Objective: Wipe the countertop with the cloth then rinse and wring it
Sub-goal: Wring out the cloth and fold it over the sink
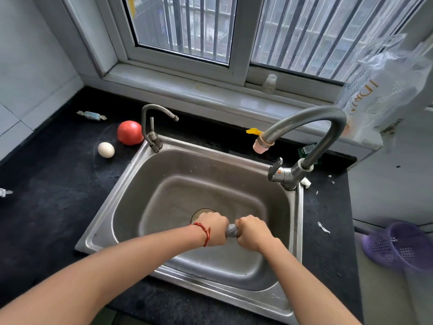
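A grey cloth (231, 230), twisted into a tight roll, shows only as a short stretch between my two fists. My left hand (214, 228), with a red string bracelet on the wrist, grips one end. My right hand (252, 232) grips the other end. Both fists hang over the steel sink (131, 188), just in front of the drain. The large grey tap (311, 134) arches over the sink's right corner, and no water runs from its pink nozzle. The black countertop (54, 184) surrounds the sink.
A red tomato (130, 132) and a white egg (106, 149) lie on the counter left of the sink, beside a small second tap (152, 127). A wrapped sweet (91, 115) lies farther back. A purple basket (398, 247) stands at the right, a plastic bag (384, 90) above it.
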### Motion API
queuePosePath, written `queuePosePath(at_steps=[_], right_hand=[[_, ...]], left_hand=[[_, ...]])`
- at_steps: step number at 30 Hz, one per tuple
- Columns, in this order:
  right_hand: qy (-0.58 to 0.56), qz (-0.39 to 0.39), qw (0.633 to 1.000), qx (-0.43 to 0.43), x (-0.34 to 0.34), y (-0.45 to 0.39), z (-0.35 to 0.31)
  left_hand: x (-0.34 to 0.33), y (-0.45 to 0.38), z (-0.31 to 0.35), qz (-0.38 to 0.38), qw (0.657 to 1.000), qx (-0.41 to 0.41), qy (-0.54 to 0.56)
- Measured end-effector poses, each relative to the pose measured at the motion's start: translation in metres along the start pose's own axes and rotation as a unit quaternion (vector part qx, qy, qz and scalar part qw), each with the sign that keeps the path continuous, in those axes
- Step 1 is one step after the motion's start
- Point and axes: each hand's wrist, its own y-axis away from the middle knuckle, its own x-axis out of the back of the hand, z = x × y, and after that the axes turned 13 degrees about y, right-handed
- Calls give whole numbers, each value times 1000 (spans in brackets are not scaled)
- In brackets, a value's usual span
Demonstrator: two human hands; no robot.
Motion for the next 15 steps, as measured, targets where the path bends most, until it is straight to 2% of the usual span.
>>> queuePosePath(at_steps=[6,11,13,15], right_hand=[[-146,-66,987,-28,-5,-3,-1],[-245,-88,965,-42,-6,0,-1],[-306,-89,947,-53,-8,5,-4],[-392,-78,913,-81,-13,10,-12]], left_hand=[[5,-6,-2,-34,988,-75,-131],[21,-7,5,-46,964,-130,-226],[31,-7,8,-63,948,-159,-269],[44,-4,14,-82,927,-191,-314]])
